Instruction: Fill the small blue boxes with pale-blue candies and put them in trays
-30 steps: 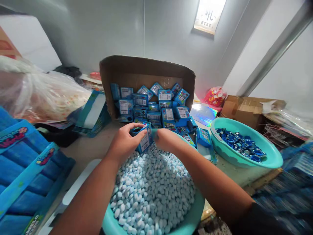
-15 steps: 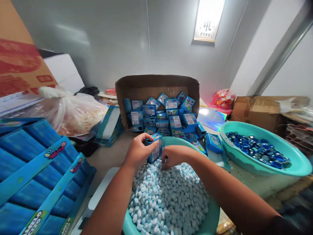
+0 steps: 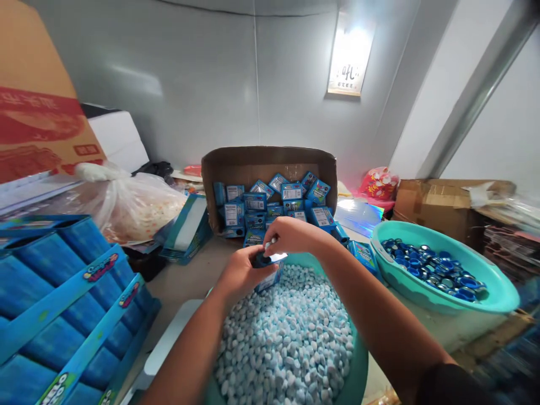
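Note:
My left hand is wrapped round a small blue printed box, tipped toward me with a dark opening at its top. Just over that opening, my right hand pinches a few pale candies between thumb and fingers. Below both hands is a turquoise tub, heaped with white and light-blue candies. Behind the hands, a cardboard carton lies with its open side toward me, full of similar blue boxes. My right hand hides part of that pile.
At right stands a turquoise basin of blue ring-like pieces. Blue display boxes rise at near left, with a tied plastic bag behind them. A brown carton sits at back right.
My right hand has lifted from the candy heap up to the box's top, now with candies in its fingers. The left hand has tipped the box; the camera view has shifted slightly.

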Tool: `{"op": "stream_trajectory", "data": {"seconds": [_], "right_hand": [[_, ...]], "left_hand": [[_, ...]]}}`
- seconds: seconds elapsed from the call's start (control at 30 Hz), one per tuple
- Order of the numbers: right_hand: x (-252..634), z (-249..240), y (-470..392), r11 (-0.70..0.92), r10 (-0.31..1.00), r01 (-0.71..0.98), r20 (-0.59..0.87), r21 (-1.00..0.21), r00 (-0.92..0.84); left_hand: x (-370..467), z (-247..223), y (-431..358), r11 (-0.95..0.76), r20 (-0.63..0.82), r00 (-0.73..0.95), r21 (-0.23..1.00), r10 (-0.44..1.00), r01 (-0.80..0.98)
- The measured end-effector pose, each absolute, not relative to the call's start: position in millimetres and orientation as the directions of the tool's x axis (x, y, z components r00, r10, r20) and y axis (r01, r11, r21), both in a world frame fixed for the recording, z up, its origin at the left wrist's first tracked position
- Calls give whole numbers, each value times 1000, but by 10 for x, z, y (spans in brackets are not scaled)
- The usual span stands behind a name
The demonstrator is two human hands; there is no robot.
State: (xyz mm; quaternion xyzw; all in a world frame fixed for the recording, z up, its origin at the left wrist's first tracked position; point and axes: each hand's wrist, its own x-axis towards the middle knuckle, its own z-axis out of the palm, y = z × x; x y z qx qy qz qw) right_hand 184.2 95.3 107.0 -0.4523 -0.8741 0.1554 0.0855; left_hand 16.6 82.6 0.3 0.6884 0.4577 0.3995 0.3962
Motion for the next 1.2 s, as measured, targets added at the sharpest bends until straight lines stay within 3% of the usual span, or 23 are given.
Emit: {"op": "stream_trajectory", "data": {"seconds": [0.13, 0.27, 0.4, 0.67, 0.97, 1.2], "right_hand": [[1643, 1228, 933, 510, 827, 845, -178, -163, -533], [1606, 1221, 854, 479, 861, 872, -141, -98, -489], [1653, 1158, 789, 438, 886, 891, -112, -122, -451], [1719, 1061, 826, 455, 865, 833, -66, -315, -498], [1687, 980, 822, 456, 855, 822, -86, -342, -511], [1903, 801, 1076, 375, 925, 889, 41, -262, -378]], "left_hand": [[190, -41, 844, -262, 172, 289, 914, 942, 309], [195, -48, 847, -244, 153, 305, 926, 940, 288], [189, 7, 815, -218, 128, 324, 940, 937, 261], [154, 55, 811, -150, 67, 353, 966, 933, 211], [109, 69, 825, -140, 75, 363, 978, 929, 157], [166, 23, 806, -152, 107, 214, 966, 971, 207]]}}
